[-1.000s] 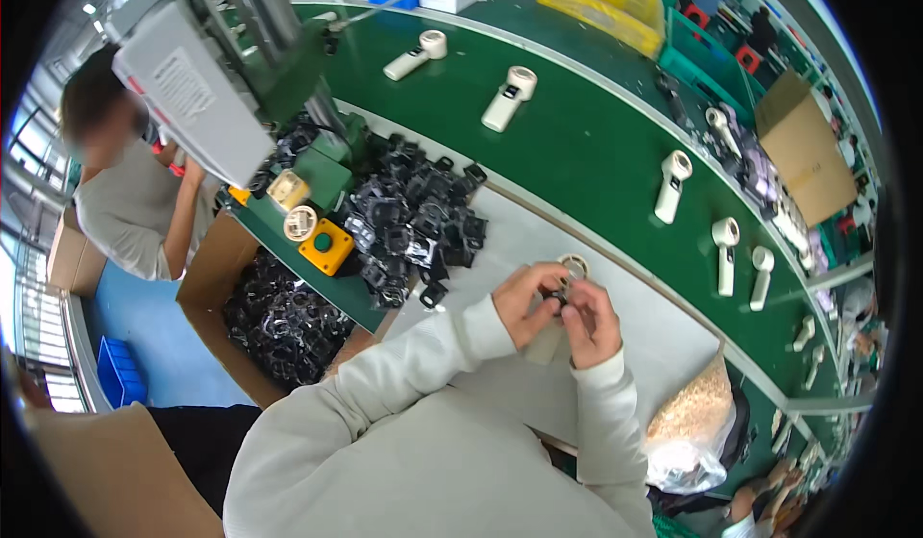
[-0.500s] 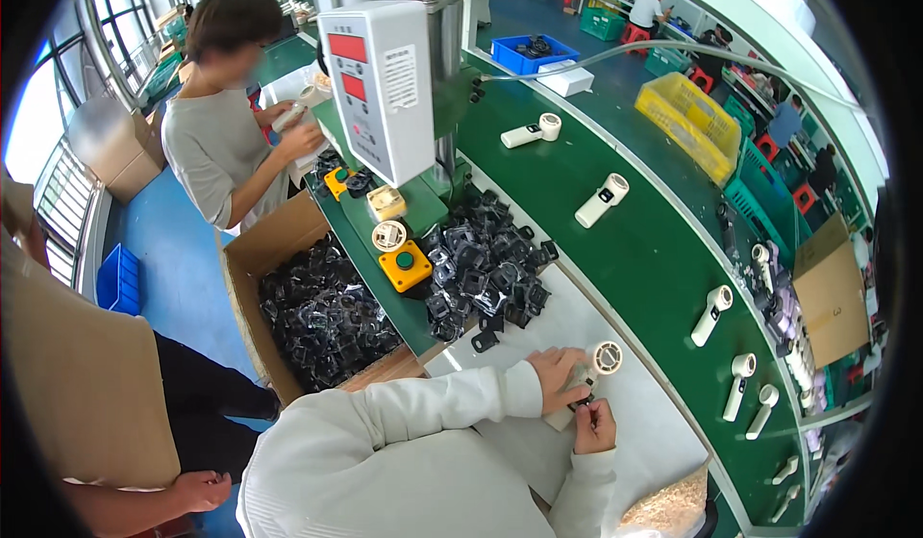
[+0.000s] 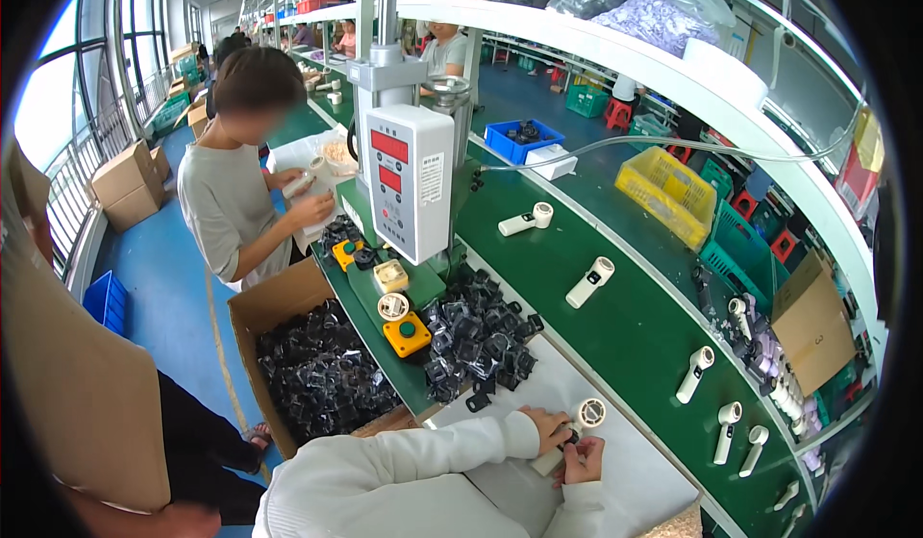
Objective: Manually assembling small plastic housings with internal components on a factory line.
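Note:
A cream handheld fan [image 3: 590, 413] with a round grille head lies slantwise at the front of the white work surface. My left hand [image 3: 544, 426] is closed round its handle from the left, just below the head. On its near side my right hand [image 3: 582, 460] is closed, thumb and fingertips pressed together at a small dark part [image 3: 572, 436] on the handle. Fingers hide much of that part, so its kind cannot be made out. Beyond my hands lies a pile of black plastic frames [image 3: 471, 336], some with clear film.
A press with a white control box [image 3: 411, 182] stands ahead, beside a yellow button box [image 3: 407, 337]. A carton [image 3: 248, 331] of black parts is at left. Several fans [image 3: 590, 282] lie on the green conveyor [image 3: 548, 240]. A co-worker [image 3: 236, 168] handles a fan at far left.
The head view has tilted up, bringing the shelf with bags into sight. Both my hands stay on the fan, my right fingers still at the dark part.

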A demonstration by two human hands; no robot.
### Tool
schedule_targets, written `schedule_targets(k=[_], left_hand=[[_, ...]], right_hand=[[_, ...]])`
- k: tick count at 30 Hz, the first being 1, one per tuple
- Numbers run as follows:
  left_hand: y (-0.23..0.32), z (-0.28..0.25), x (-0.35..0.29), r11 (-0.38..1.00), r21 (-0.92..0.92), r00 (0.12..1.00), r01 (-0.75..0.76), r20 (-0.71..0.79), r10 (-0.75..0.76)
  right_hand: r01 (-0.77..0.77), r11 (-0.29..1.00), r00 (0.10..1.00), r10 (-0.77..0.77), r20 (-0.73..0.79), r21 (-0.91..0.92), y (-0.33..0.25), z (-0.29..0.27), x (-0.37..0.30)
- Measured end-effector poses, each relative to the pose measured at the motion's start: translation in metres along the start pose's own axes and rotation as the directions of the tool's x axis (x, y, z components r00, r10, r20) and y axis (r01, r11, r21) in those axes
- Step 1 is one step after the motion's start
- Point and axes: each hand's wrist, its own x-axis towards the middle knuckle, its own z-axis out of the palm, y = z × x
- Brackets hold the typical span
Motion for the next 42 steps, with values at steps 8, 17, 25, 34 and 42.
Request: schedule_targets(k=[8, 17, 25, 34, 42], left_hand=[[0.007, 0.023, 0.008, 0.998, -0.029, 0.992, 0.054, -0.110, -0.057], [0.015, 0.037, 0.030, 0.842, -0.481, 0.933, -0.245, -0.352, 0.071], [0.023, 0.019, 0.035, 0.517, -0.748, 0.906, -0.416, -0.386, 0.171], [0.033, 0.012, 0.028, 0.593, -0.743, 0.947, -0.311, -0.299, 0.122], [0.039, 0.012, 0.038, 0.574, -0.706, 0.900, -0.416, -0.410, 0.148]], right_hand=[[0.023, 0.991, 0.989, -0.004, 0.146, -0.128, 0.018, -0.017, 0.019], [0.160, 0.986, 0.987, -0.161, -0.010, -0.037, 0.010, -0.015, 0.028], [0.369, 0.929, 0.928, -0.367, -0.059, 0.032, 0.004, -0.018, 0.039], [0.442, 0.897, 0.897, -0.441, -0.046, 0.026, 0.010, -0.025, 0.038], [0.452, 0.827, 0.890, -0.443, -0.107, 0.334, 0.015, -0.025, 0.040]])
